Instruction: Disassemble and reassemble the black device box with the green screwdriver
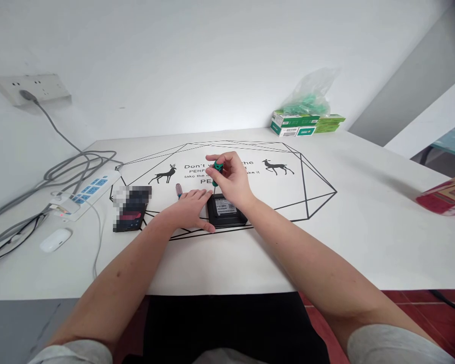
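Observation:
A flat black box (pixel 237 221) with a white printed label lies on the table. My left hand (pixel 188 210) braces the box's left side, thumb at the near corner and fingers at the far one. In my right hand (pixel 233 177) a green-handled screwdriver (pixel 215 181) stands nearly upright between thumb and fingers. Its thin shaft reaches down to the box's far left corner; the tip is too small to make out. Just beyond my left hand pokes a handle (pixel 179 190) with a clear reddish end and a blue part, the rest hidden by the hand.
Left of my hands lies a partly blurred phone (pixel 132 210). Further left are a white mouse (pixel 55 239), a power strip (pixel 93 193) and grey cables (pixel 74 169). Green-and-white boxes (pixel 296 121) under a plastic bag (pixel 311 96) stand at the back; a red package (pixel 445 194) sits far right.

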Motion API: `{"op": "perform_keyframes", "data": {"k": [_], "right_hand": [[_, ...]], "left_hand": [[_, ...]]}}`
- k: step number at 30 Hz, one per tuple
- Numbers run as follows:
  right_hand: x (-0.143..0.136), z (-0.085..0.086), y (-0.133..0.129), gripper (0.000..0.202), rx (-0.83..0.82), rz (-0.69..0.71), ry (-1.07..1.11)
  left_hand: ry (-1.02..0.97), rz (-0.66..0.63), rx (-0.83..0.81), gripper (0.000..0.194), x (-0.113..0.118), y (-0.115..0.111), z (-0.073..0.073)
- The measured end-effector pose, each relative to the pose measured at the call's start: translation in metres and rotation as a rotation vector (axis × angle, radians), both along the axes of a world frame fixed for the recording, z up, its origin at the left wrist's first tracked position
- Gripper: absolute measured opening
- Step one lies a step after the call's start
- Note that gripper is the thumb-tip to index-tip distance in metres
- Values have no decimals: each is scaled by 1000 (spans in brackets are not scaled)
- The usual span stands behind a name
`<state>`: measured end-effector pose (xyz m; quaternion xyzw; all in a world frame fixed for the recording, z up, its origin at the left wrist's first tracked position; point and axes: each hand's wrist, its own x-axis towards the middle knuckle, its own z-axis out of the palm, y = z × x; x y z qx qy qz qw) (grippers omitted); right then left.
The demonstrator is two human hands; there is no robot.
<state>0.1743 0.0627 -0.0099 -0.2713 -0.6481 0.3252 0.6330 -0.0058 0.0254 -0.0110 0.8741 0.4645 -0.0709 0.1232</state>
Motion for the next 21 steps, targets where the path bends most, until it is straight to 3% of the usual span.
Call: {"op": "perform_keyframes", "data": {"k": [6, 11, 21], "right_hand": [[5, 2, -7, 18, 178, -159, -127], [13, 1, -3, 31, 292, -169, -221], [8, 1, 4, 23, 150, -123, -108]], "left_hand": [[-5, -6, 5, 130, -1, 0, -2], [-11, -18, 14, 132, -3, 2, -5], [1, -17, 14, 130, -2, 1, -3]]}}
